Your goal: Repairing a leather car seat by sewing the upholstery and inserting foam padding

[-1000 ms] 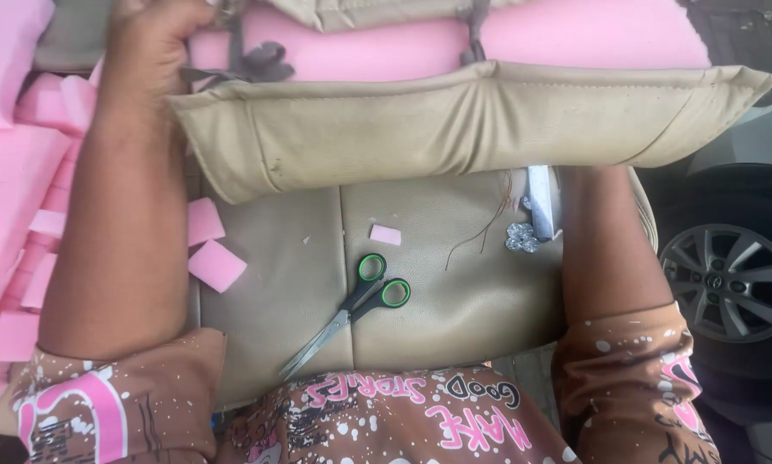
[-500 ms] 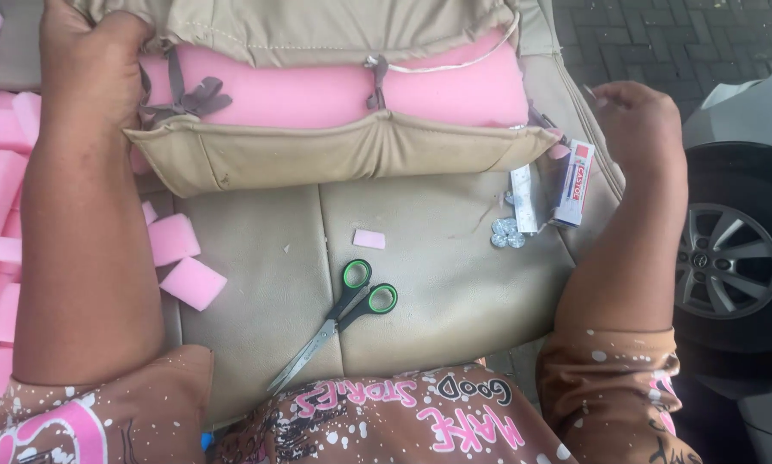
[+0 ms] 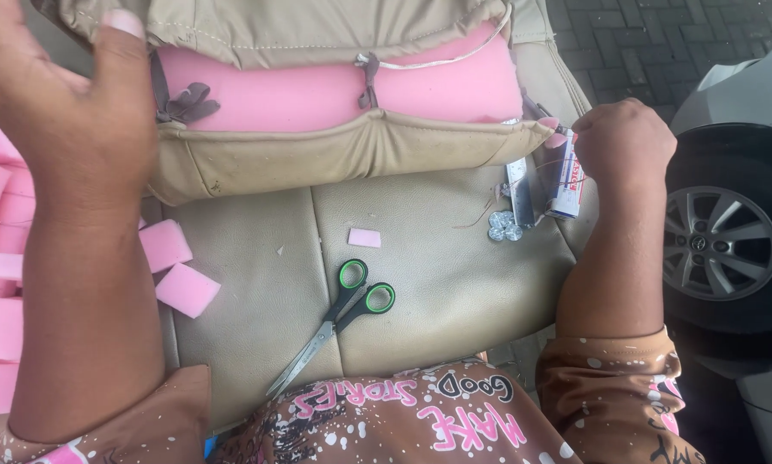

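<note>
While your left hand (image 3: 68,112) lies spread and empty on the beige seat cover (image 3: 334,159), pinning it over pink foam (image 3: 317,94), your right hand (image 3: 618,142) pinches a small tube (image 3: 566,176).

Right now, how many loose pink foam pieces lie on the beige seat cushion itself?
3: two larger foam blocks at its left edge, one small foam chip above the scissors. The left arm may hide more.

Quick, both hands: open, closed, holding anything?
Left hand: open, fingers spread, holding nothing, raised beside the tan seat cover.
Right hand: curled shut, at the small white tube; grip on it cannot be told.
</note>
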